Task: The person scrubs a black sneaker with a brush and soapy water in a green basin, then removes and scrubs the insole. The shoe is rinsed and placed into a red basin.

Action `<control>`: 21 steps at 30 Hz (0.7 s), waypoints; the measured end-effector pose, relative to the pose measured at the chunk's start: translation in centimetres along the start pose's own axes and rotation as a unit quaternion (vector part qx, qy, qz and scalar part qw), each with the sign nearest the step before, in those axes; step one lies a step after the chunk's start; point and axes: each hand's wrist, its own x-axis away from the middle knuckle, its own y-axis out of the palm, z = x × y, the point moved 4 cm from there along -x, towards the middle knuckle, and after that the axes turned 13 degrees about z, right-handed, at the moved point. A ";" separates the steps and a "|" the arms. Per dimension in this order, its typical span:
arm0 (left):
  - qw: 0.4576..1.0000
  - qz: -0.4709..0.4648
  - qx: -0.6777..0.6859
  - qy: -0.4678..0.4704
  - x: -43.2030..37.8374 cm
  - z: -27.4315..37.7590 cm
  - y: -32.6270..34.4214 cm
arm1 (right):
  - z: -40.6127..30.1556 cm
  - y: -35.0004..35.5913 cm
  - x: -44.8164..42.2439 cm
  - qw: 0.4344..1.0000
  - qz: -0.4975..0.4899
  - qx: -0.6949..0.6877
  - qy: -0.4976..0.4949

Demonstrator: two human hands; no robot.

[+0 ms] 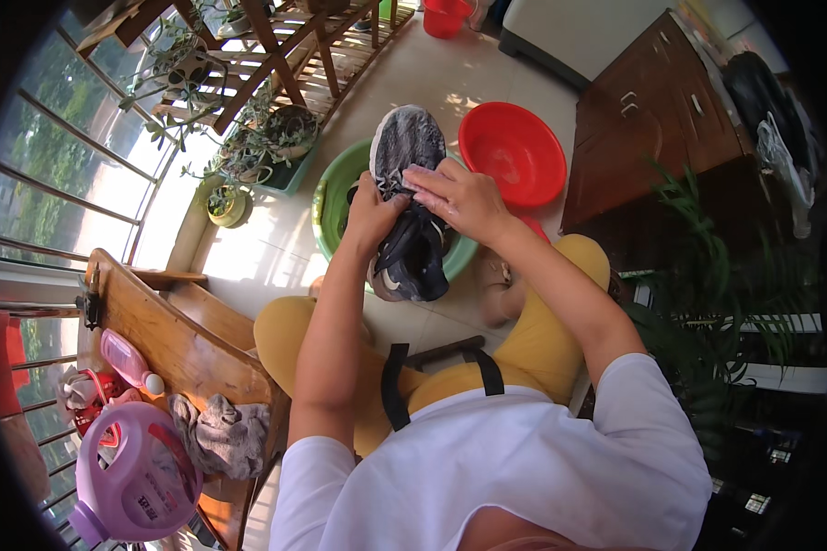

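A dark sneaker (408,141) with a white sole edge is held over a green basin (331,237), its toe pointing away from me. Greyish lather covers the toe. My left hand (374,212) grips the shoe's left side near the laces. On the other side, the fingers of my right hand (462,196) are bent against the upper by the laces, with whitish suds on them. Whether they pinch something small cannot be made out. Below my hands the shoe's collar shows. Dark items in the basin are mostly hidden by the shoe and my hands.
A red basin (513,155) stands right of the green one, before a brown wooden cabinet (651,103). On the wooden bench (179,310) at left are a pink bottle (124,358), a purple detergent jug (138,475) and a grey cloth (224,437). Potted plants (282,131) fill a slatted rack.
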 end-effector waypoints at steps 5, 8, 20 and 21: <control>0.986 0.003 0.166 -0.029 1.2 2.3 0.7 | 1.8 -3.1 0.0 0.949 0.227 -0.211 0.055; 0.964 0.006 0.234 -0.125 0.5 1.9 0.6 | 0.6 -3.3 1.9 0.968 0.195 -0.151 -0.041; 0.939 0.029 0.264 -0.218 -0.1 -1.0 0.7 | -3.5 -1.1 -1.7 0.977 0.206 0.012 -0.058; 0.939 0.025 0.259 -0.223 -0.4 -1.4 0.7 | -4.2 -1.1 -1.0 0.978 0.198 0.004 -0.066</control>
